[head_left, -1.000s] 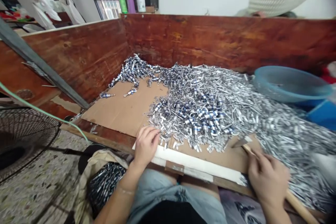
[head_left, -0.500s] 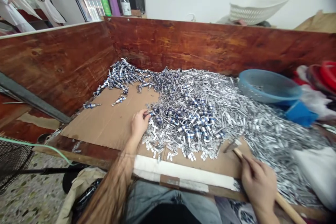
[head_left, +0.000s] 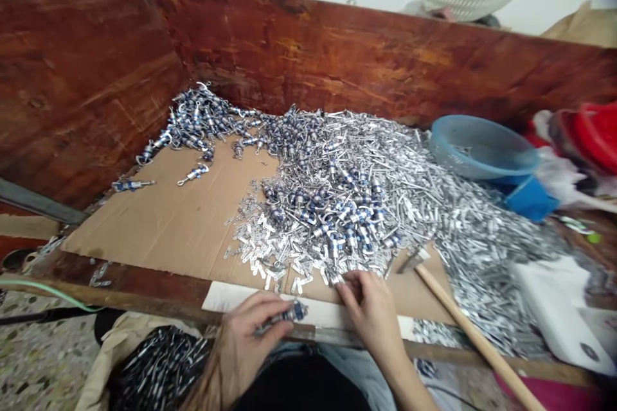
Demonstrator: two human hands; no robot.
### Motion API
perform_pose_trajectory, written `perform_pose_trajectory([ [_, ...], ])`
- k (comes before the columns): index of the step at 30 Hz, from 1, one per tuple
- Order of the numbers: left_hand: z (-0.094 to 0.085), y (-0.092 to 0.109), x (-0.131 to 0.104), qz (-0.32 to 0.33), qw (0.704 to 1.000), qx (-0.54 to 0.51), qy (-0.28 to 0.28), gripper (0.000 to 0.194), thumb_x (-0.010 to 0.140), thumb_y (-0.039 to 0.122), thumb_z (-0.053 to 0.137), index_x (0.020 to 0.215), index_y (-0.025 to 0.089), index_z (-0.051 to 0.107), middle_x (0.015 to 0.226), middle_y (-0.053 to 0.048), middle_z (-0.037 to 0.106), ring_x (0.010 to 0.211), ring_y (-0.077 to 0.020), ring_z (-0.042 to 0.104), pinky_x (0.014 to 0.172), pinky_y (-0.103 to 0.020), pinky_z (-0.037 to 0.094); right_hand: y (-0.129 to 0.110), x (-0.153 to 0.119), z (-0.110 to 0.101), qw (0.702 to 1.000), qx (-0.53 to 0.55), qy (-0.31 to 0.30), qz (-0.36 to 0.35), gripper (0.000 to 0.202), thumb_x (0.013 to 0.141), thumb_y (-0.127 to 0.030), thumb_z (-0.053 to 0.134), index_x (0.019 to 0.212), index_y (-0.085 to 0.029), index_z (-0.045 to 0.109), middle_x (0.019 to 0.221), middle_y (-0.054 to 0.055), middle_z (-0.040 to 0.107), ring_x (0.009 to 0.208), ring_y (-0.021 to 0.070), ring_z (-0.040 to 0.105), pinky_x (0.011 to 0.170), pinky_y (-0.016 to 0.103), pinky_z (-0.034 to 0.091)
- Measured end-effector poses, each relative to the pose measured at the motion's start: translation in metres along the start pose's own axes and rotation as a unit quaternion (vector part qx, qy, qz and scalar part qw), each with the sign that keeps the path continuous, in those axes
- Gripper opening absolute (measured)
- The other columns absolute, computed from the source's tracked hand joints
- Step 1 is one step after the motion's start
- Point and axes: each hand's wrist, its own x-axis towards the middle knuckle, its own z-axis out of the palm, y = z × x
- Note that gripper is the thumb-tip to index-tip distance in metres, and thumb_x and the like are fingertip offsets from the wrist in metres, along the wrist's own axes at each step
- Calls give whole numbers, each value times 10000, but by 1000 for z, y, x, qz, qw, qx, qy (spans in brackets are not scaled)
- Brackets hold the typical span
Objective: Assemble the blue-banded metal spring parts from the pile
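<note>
My left hand (head_left: 255,331) is closed round a blue-banded silver metal fitting (head_left: 295,312), held above the front edge of the bench with its banded end pointing right. My right hand (head_left: 371,305) has thumb and forefinger together at the near edge of the heap of small flat metal plates (head_left: 263,257). A small silver plate (head_left: 334,280) shows at those fingertips. To the right of this hand a hammer lies free, its head (head_left: 412,259) on the cardboard and its wooden handle (head_left: 477,337) slanting toward me. More blue-banded fittings (head_left: 354,225) are piled beyond my hands.
Wooden walls (head_left: 289,51) enclose the bench at the back and left. Cardboard (head_left: 159,218) covers its left part, with a heap of fittings (head_left: 197,112) in the far corner. Long metal pieces (head_left: 448,225) spread rightward, near a blue basin (head_left: 482,160). A dark-lined sack (head_left: 154,366) stands below.
My right hand has let go of the hammer and moved left to the small plates. My left hand has drawn back from the pile toward me with a fitting. The view has tilted downward.
</note>
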Motion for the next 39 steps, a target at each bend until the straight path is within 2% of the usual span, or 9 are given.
perform_pose_trajectory([
  [4, 15, 2, -12, 2, 998, -16, -58, 121, 803, 203, 625, 879, 257, 702, 855, -9, 681, 764, -130, 669, 680, -196, 560, -1, -1, 4, 1000, -26, -10, 12, 90, 841, -213, 496, 771, -184, 545, 773, 57, 574, 755, 222, 508, 698, 351, 385],
  [9, 22, 7, -8, 79, 994, 18, -71, 153, 864, 249, 558, 897, 238, 707, 897, -35, 676, 789, -134, 661, 686, -206, 554, -2, 0, 4, 999, -44, -7, 26, 118, 855, -191, 472, 754, -186, 532, 775, 50, 559, 750, 210, 499, 696, 330, 370],
  [13, 24, 12, -4, 122, 989, 39, -77, 186, 887, 242, 520, 905, 212, 704, 863, -42, 677, 769, -131, 657, 673, -206, 550, 2, 2, 0, 998, -55, -5, 34, 60, 835, -221, 529, 846, -175, 565, 817, 63, 564, 783, 226, 499, 709, 336, 367],
  [18, 28, 17, -3, 121, 988, 51, -77, 172, 885, 259, 530, 890, 200, 691, 841, -31, 687, 751, -132, 656, 683, -217, 550, -1, 2, -6, 997, -67, -22, 28, 60, 807, -239, 586, 826, -185, 601, 816, 64, 562, 795, 242, 489, 712, 346, 354],
  [27, 36, 15, -4, 128, 989, 28, -73, 161, 880, 262, 541, 888, 189, 685, 832, -36, 686, 752, -126, 654, 694, -214, 545, -4, 7, -6, 996, -54, -59, 32, 52, 807, -200, 583, 761, -183, 601, 779, 57, 575, 777, 232, 504, 707, 347, 353],
  [32, 36, 16, -6, 100, 992, 30, -70, 155, 877, 280, 547, 906, 186, 667, 841, -34, 696, 765, -137, 657, 709, -230, 545, -8, 6, -17, 995, 1, -97, 10, 102, 830, -163, 547, 733, -190, 565, 773, 37, 582, 776, 195, 528, 708, 308, 398],
  [36, 33, 17, -6, 78, 994, 39, -66, 199, 871, 306, 554, 994, 173, 638, 867, -40, 705, 789, -147, 663, 722, -232, 542, -16, -16, -36, 973, 145, -178, -25, 90, 834, -156, 554, 769, -208, 518, 733, -15, 586, 691, 129, 551, 623, 222, 435],
  [39, 33, 18, -5, 92, 992, 43, -70, 244, 878, 282, 546, 1073, 156, 622, 920, -62, 704, 843, -159, 660, 767, -243, 534, -21, -33, -44, 960, 163, -207, -98, 114, 838, -99, 508, 801, -206, 518, 753, -1, 592, 711, 143, 548, 630, 240, 439],
])
